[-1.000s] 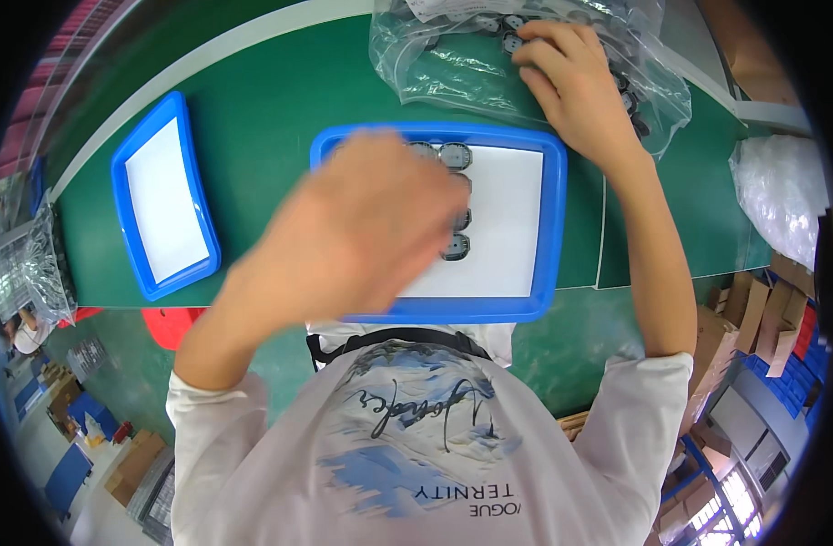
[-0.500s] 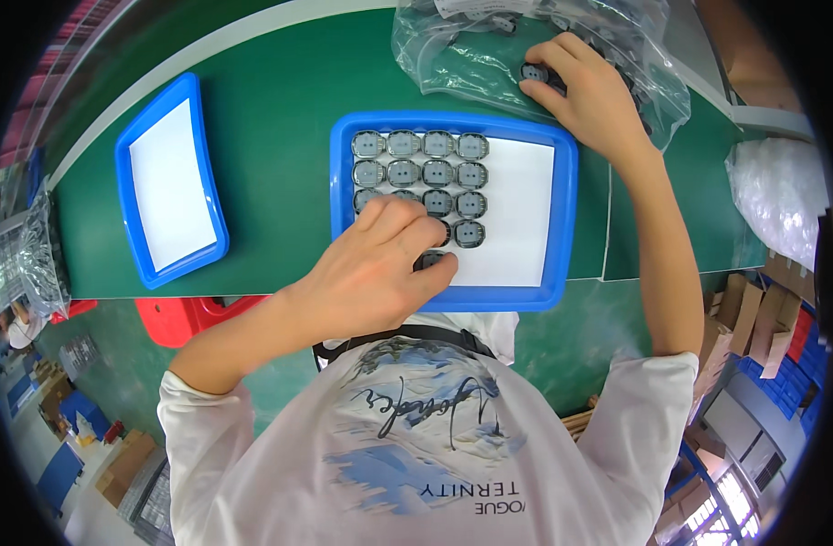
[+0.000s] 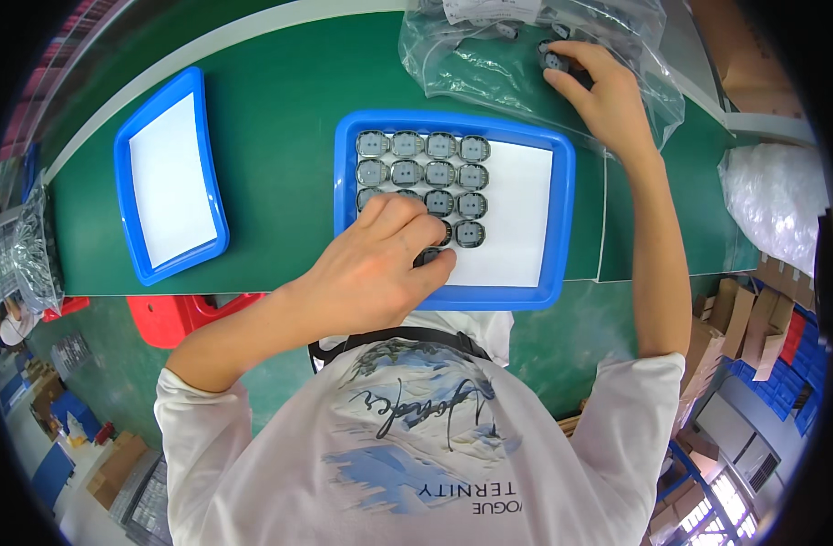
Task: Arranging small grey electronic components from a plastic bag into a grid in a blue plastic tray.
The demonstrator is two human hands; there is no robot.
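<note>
A blue tray [image 3: 567, 218] lined with white paper lies before me, with rows of small grey plastic parts [image 3: 440, 174], rounded with dark rims, on its left side. Over the near-left part of the tray is my left hand [image 3: 375, 264], its thumb and fingers closed on one grey part [image 3: 427, 257] at the near end of the rows. It covers some of the parts behind it. My right hand [image 3: 612, 100] reaches to the clear plastic bag [image 3: 476, 68] at the far right, pinching another grey part [image 3: 554, 60] between thumb and fingers. More parts show inside the bag.
A second blue tray [image 3: 220, 232] with white paper stands to the left on the green table [image 3: 271, 164]. Bubble wrap [image 3: 772, 196] lies at the right edge. Below the table's front edge is a red stool [image 3: 175, 318]; cardboard boxes [image 3: 731, 314] are off to the right.
My right hand has shifted slightly to the right, keeping a grey part in its fingers, and the bag's film has moved a little. My left hand stays in place on its part.
</note>
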